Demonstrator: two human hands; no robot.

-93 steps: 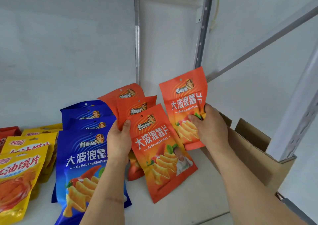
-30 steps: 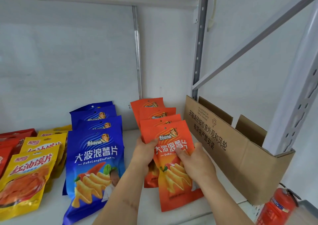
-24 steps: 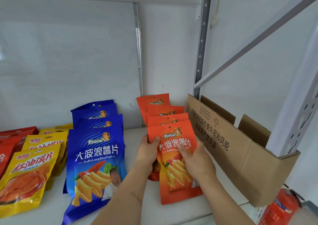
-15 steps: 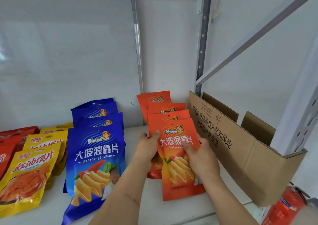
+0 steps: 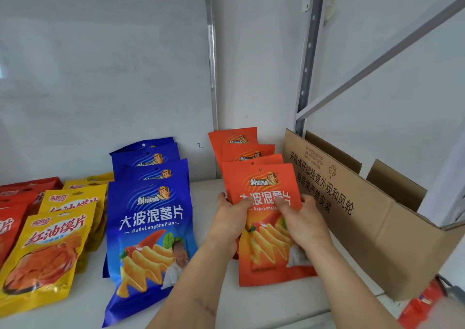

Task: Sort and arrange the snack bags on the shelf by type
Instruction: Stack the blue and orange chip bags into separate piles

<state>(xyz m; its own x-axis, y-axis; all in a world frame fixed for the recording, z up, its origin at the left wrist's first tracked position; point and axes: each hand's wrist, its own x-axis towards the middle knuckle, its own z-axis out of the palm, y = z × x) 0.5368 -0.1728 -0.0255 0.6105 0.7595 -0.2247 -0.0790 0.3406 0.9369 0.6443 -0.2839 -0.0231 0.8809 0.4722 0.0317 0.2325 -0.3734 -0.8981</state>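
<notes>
Both hands, left hand (image 5: 230, 219) and right hand (image 5: 303, 221), pinch the front orange bag (image 5: 270, 240); cardboard box (image 5: 377, 228) just beside

**Orange bag joining its row**

You are no longer holding the loose orange bag (image 5: 268, 225) up in the air at the right; it is now sitting at the front of the orange stack (image 5: 245, 149), covering the bags behind. Your right hand (image 5: 303, 221) is gripping its right edge lower down, and your left hand (image 5: 230, 219) is pinching its left edge. The cardboard box (image 5: 357, 218), hidden behind your right arm three seconds ago, is showing fully.
</notes>
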